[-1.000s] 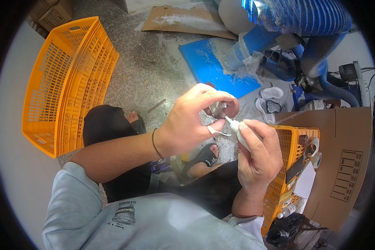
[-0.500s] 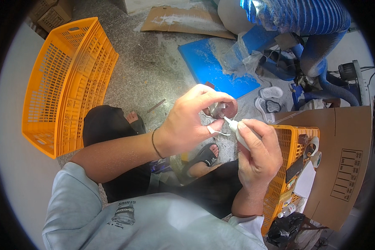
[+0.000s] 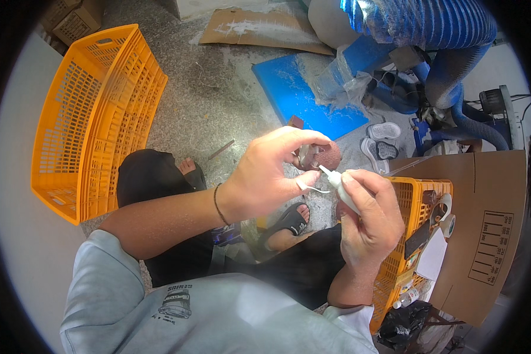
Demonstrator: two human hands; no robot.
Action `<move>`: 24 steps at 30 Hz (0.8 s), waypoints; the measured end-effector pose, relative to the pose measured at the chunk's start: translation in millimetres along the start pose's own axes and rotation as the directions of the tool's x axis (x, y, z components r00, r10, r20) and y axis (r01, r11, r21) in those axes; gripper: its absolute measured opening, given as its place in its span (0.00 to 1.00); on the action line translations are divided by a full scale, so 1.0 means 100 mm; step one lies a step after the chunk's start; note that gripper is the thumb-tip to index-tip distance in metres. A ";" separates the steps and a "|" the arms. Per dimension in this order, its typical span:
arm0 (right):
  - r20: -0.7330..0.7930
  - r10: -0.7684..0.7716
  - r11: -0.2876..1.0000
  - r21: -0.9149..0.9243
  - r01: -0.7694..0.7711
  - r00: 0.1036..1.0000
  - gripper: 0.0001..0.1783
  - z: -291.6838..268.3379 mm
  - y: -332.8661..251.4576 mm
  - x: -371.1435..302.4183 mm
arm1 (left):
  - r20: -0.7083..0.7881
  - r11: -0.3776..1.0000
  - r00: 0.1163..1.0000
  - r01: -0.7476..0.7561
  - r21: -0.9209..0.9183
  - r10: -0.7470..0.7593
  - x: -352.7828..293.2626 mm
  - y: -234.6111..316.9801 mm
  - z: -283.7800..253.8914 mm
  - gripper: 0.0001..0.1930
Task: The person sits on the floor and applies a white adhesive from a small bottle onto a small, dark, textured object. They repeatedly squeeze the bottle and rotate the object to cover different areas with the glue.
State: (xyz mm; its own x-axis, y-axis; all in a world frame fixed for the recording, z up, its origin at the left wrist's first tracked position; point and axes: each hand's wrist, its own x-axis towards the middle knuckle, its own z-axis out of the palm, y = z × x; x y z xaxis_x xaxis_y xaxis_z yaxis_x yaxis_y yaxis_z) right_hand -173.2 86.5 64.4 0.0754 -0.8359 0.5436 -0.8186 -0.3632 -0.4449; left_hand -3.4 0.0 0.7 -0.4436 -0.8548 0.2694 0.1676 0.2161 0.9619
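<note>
Just off centre toward two o'clock, the left hand (image 3: 262,168) pinches a reddish-brown rounded piece (image 3: 330,156); toward four o'clock, the right hand (image 3: 371,212) grips a white tube (image 3: 340,183), its nozzle (image 3: 326,171) near the piece.

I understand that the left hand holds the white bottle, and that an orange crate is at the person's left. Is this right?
Not quite. The head view shows the right hand holding the white bottle; an orange crate is at the person's left.
</note>
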 end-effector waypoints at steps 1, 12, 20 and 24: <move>0.005 -0.009 1.000 -0.004 0.009 1.000 0.26 -0.01 0.01 0.00 | 0.021 1.000 1.000 0.014 0.007 -0.014 -0.01 0.02 -0.01 0.23; 0.005 -0.032 0.999 0.005 0.032 0.999 0.28 0.01 0.01 0.00 | 0.081 0.997 0.993 0.080 0.019 -0.082 -0.01 0.07 -0.04 0.24; 0.007 0.008 1.000 0.017 -0.008 1.000 0.23 0.01 -0.02 0.01 | 0.078 0.997 0.994 0.069 0.017 -0.070 -0.01 0.06 -0.05 0.24; 0.003 0.001 1.000 0.013 -0.001 1.000 0.23 0.00 -0.02 0.01 | 0.083 0.997 0.994 0.066 0.032 -0.068 -0.01 0.07 -0.05 0.24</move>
State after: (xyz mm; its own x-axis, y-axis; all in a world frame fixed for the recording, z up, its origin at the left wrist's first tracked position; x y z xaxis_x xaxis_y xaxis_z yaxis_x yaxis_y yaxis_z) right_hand -171.2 86.2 65.5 0.0764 -0.8378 0.5406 -0.8115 -0.3673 -0.4545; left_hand 2.5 0.2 7.0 -0.5259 -0.8252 0.2060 0.1100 0.1742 0.9785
